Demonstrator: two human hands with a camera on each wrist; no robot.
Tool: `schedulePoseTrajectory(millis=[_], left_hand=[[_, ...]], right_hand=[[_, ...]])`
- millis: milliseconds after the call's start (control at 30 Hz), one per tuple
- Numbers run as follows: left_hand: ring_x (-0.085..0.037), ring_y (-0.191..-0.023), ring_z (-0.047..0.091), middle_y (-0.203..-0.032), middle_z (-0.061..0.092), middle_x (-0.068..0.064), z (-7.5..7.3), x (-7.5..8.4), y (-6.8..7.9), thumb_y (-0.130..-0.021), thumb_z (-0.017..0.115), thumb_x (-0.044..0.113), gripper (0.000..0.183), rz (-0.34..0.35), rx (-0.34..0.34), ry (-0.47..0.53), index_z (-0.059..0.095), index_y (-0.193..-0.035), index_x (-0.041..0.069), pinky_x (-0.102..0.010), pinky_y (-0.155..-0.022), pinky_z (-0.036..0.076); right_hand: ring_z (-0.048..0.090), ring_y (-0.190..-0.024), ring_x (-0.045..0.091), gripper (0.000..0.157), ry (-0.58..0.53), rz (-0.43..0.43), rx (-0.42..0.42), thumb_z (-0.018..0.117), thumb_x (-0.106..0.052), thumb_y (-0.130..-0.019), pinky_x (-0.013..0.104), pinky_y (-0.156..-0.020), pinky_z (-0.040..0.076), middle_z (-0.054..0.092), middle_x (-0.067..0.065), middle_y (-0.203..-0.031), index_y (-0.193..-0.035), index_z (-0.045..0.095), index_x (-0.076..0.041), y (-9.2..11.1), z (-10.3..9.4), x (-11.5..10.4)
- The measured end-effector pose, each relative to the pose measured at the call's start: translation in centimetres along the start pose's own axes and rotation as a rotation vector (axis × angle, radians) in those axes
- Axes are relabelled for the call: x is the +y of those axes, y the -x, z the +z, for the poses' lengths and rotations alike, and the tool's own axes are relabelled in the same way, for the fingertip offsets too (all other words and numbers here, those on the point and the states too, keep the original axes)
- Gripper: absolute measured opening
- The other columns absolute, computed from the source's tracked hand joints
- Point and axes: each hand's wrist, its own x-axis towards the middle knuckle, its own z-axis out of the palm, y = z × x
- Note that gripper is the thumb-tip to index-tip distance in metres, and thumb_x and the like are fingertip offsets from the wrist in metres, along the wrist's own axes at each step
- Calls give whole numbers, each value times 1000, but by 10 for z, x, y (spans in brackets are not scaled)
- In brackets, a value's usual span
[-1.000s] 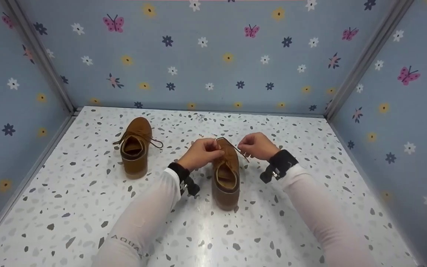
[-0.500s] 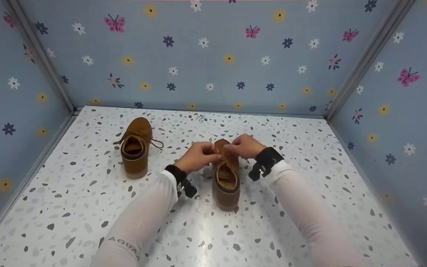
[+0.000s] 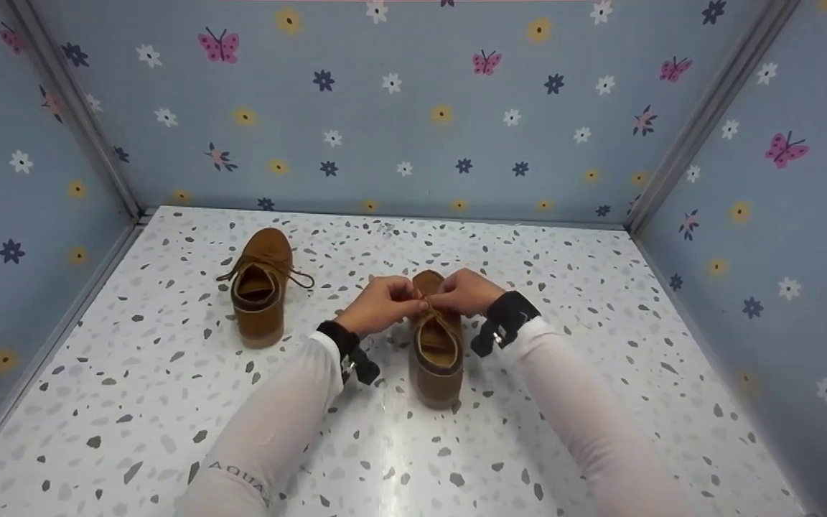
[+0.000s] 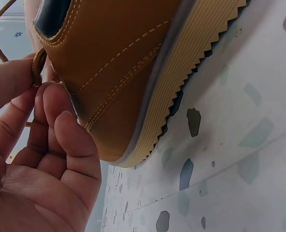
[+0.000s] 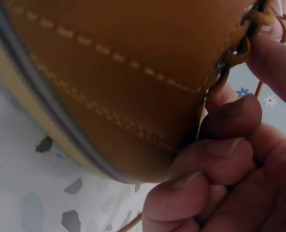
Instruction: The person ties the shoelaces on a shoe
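A brown lace-up shoe (image 3: 436, 380) with a ridged pale sole (image 4: 167, 82) stands upright on the speckled surface, toe pointing away. My left hand (image 3: 379, 307) is at its lacing from the left, thumb and forefinger pinching a loop of the brown shoelace (image 4: 38, 67). From the right, my right hand (image 3: 472, 291) meets it over the same spot, its fingertips gripping the lace beside the eyelets. In the right wrist view, the lace crossings (image 5: 237, 57) run past the thumb, and the other fingers curl against the shoe's front. The fingertips hide part of the knot area.
A matching brown shoe (image 3: 261, 323) stands to the left, its lace loops (image 3: 302, 278) spread to both sides. Blue flowered panels enclose the white speckled surface (image 3: 342, 445), the back panel (image 3: 385, 143) behind the shoes and one panel at each side.
My right hand, earlier out to the right with a lace end, has moved left and down to the lacing beside my left hand. The left hand has shifted slightly toward me.
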Motion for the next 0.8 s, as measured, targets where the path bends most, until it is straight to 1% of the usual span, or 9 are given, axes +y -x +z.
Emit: schedulePoseTrajectory(millis=[133,300,467,600,700,800], left_hand=[[-12,-78,64,-84,69,4,1,0,1,-96,76,26,13,-2,4,17,71,-92,15,-25,-69,53],[-15,-80,64,-85,70,4,3,0,2,-96,77,26,13,-19,19,50,71,-92,14,-26,-70,53],[-17,-81,65,-88,71,3,4,2,2,-94,77,22,10,-33,38,91,72,-95,14,-28,-71,54],[-15,-79,64,-88,71,3,5,2,3,-95,78,23,11,-39,48,115,72,-96,13,-28,-70,54],[-14,-79,64,-88,72,3,5,2,4,-94,78,24,13,-44,54,136,73,-97,13,-28,-69,53],[-14,-79,65,-89,74,3,6,3,5,-94,79,26,14,-50,62,153,74,-98,13,-28,-68,54]], right_hand=[[48,-52,7,36,-29,-19,-5,69,-39,-96,22,-51,41,55,-10,-59,-68,66,-17,0,1,2],[52,-57,6,29,-94,-27,8,71,-34,-96,21,-54,43,61,-10,-64,-78,75,-12,0,1,5],[55,-63,8,27,-212,18,35,71,-36,-97,23,-58,47,64,-8,-69,-87,77,-12,2,2,9],[52,-62,9,27,-315,53,43,71,-38,-98,24,-58,45,62,-7,-69,-87,75,-14,5,3,12],[50,-60,9,28,-368,51,55,71,-38,-99,24,-58,44,60,-7,-68,-84,73,-14,7,5,14],[50,-61,9,27,-446,48,70,71,-36,-100,24,-59,45,58,-7,-68,-84,73,-15,8,6,13]])
